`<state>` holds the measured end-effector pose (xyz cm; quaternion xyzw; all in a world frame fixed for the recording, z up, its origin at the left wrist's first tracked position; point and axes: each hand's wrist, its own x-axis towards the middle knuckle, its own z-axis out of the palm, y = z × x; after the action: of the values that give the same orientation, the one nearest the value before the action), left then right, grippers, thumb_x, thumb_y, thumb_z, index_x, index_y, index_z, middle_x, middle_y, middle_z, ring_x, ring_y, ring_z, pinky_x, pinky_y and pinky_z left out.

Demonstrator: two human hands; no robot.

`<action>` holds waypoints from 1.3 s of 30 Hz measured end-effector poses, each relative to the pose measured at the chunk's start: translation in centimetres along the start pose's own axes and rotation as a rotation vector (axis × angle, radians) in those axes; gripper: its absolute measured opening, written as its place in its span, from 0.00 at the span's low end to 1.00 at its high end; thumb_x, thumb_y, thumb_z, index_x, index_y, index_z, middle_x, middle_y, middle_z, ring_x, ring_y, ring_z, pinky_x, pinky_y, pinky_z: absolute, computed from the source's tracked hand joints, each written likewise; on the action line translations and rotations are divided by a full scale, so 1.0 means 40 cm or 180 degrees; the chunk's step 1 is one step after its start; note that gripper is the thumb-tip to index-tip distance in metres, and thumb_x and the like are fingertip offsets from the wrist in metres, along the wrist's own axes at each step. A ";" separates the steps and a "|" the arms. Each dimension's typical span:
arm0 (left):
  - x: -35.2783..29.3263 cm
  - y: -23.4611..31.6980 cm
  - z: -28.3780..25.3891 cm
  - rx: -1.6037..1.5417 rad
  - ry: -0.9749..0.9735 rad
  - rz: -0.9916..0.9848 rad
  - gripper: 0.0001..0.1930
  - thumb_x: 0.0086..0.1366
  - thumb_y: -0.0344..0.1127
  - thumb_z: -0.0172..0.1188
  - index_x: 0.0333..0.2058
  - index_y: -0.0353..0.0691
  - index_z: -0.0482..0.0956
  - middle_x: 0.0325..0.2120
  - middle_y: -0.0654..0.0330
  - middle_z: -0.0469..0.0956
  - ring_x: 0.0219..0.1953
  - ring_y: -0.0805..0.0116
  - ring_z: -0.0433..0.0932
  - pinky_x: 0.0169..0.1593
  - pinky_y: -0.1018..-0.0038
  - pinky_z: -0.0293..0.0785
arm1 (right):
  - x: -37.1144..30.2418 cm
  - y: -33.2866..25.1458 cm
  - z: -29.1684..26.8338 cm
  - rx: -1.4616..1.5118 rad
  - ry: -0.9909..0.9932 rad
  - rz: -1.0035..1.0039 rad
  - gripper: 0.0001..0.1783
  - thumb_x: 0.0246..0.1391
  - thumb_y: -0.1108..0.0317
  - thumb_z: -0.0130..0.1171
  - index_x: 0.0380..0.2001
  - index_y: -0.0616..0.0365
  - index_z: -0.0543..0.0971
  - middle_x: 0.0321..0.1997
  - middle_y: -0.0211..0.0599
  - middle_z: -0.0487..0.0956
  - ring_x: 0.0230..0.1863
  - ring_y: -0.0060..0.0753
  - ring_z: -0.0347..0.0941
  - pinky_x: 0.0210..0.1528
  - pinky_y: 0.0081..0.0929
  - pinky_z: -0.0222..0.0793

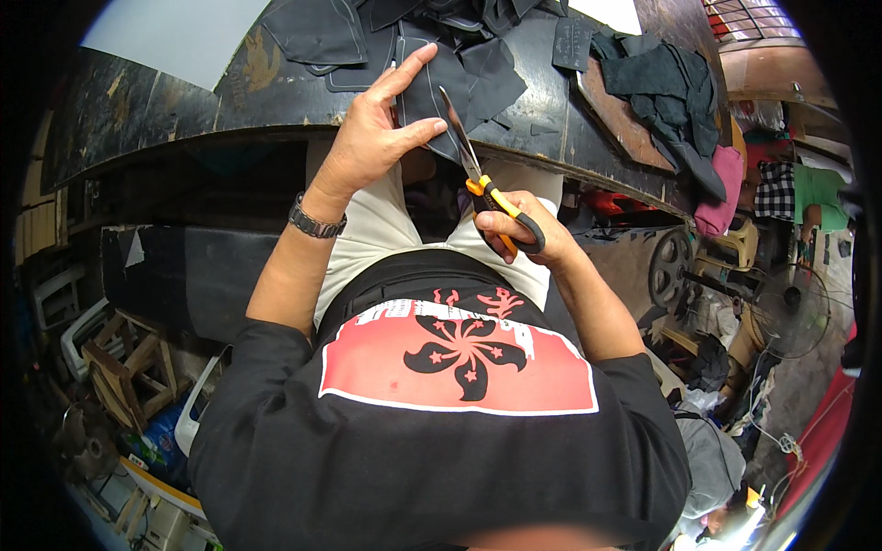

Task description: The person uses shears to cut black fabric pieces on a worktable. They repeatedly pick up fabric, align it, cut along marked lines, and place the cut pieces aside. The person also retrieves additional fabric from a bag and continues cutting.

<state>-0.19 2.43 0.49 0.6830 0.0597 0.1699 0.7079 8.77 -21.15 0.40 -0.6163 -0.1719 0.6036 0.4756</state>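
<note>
My left hand [375, 136] pinches a piece of dark grey fabric [478, 84] at the near edge of a worn black worktable [276, 96], thumb on top and index finger stretched out. My right hand [525, 230] grips scissors [482, 179] with orange and black handles. Their blades point up and away into the fabric piece, right beside my left thumb. A metal watch sits on my left wrist.
More dark fabric pieces [322, 32] lie piled at the back of the table, and a heap of dark cloth [675, 87] with a pink piece hangs at its right end. Wooden frames [129, 367] stand on the floor to the left, a fan [790, 312] to the right.
</note>
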 end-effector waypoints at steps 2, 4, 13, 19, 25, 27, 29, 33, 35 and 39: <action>0.001 0.002 -0.001 0.0117 0.0012 0.0085 0.39 0.56 0.25 0.69 0.66 0.36 0.63 0.66 0.56 0.64 0.62 0.73 0.65 0.65 0.76 0.61 | -0.007 -0.001 0.002 -0.0138 0.0028 0.0099 0.22 0.53 0.52 0.68 0.20 0.57 0.73 0.12 0.25 0.68 0.11 0.17 0.64 0.15 0.18 0.59; 0.003 0.000 -0.003 0.0178 -0.0001 0.0138 0.39 0.56 0.25 0.69 0.66 0.36 0.63 0.66 0.56 0.63 0.62 0.72 0.66 0.64 0.76 0.62 | -0.013 0.001 0.007 -0.0261 0.0141 0.0153 0.22 0.54 0.53 0.68 0.20 0.57 0.73 0.12 0.24 0.68 0.10 0.16 0.64 0.14 0.17 0.57; 0.004 -0.022 -0.004 -0.0141 0.0186 0.0158 0.35 0.59 0.19 0.64 0.65 0.37 0.65 0.61 0.59 0.67 0.55 0.75 0.71 0.57 0.78 0.73 | -0.010 0.017 0.021 -0.0178 0.0195 0.0199 0.22 0.53 0.52 0.68 0.21 0.58 0.73 0.12 0.26 0.70 0.10 0.16 0.65 0.14 0.17 0.59; -0.008 -0.011 0.014 0.0266 0.0020 0.0310 0.37 0.57 0.21 0.67 0.65 0.40 0.65 0.60 0.60 0.67 0.58 0.72 0.68 0.60 0.75 0.69 | 0.021 0.012 0.009 -0.0065 0.0005 -0.0072 0.21 0.55 0.51 0.64 0.26 0.59 0.73 0.18 0.30 0.72 0.16 0.20 0.69 0.17 0.18 0.63; -0.014 -0.003 0.025 0.0172 0.0204 0.0216 0.36 0.58 0.21 0.66 0.65 0.41 0.65 0.61 0.60 0.66 0.58 0.72 0.69 0.58 0.76 0.71 | 0.018 0.025 0.015 -0.0074 0.0049 -0.0204 0.20 0.56 0.53 0.63 0.25 0.58 0.73 0.17 0.28 0.71 0.14 0.19 0.67 0.16 0.17 0.60; -0.015 -0.006 0.026 0.0066 0.0206 0.0209 0.36 0.58 0.20 0.66 0.66 0.40 0.64 0.61 0.59 0.65 0.57 0.72 0.69 0.57 0.75 0.73 | 0.014 0.031 0.025 -0.0062 0.0088 -0.0102 0.19 0.57 0.55 0.64 0.24 0.57 0.73 0.14 0.27 0.70 0.12 0.18 0.66 0.15 0.17 0.59; -0.015 -0.011 0.028 0.0012 0.0237 0.0184 0.35 0.59 0.20 0.65 0.65 0.40 0.65 0.61 0.59 0.66 0.56 0.73 0.70 0.56 0.75 0.75 | 0.009 0.035 0.036 -0.0115 0.0276 -0.0023 0.18 0.57 0.57 0.64 0.22 0.57 0.72 0.12 0.26 0.69 0.11 0.18 0.65 0.13 0.17 0.58; -0.015 -0.023 0.032 -0.0100 0.0397 0.0238 0.32 0.60 0.20 0.65 0.63 0.38 0.67 0.59 0.59 0.67 0.53 0.74 0.74 0.54 0.76 0.77 | 0.008 0.034 0.044 -0.0167 0.0382 0.0036 0.18 0.57 0.58 0.65 0.22 0.57 0.72 0.12 0.27 0.70 0.10 0.18 0.64 0.12 0.17 0.57; -0.016 -0.028 0.031 -0.0110 0.0502 0.0277 0.31 0.60 0.20 0.64 0.62 0.37 0.69 0.58 0.59 0.69 0.51 0.74 0.75 0.53 0.77 0.77 | 0.010 0.030 0.040 -0.0160 0.0338 0.0055 0.19 0.57 0.57 0.65 0.22 0.57 0.72 0.12 0.27 0.70 0.10 0.18 0.65 0.13 0.17 0.57; -0.019 -0.031 0.035 -0.0154 0.0485 0.0266 0.30 0.60 0.20 0.64 0.61 0.36 0.69 0.56 0.58 0.70 0.49 0.74 0.76 0.52 0.78 0.78 | 0.020 0.018 0.029 -0.0066 0.0214 -0.0019 0.20 0.56 0.54 0.65 0.22 0.57 0.72 0.14 0.29 0.70 0.12 0.19 0.66 0.15 0.18 0.60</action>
<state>-0.28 0.85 -0.76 0.6526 0.0807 0.2521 0.7099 7.60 -20.44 -0.44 -0.6406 -0.1639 0.5794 0.4765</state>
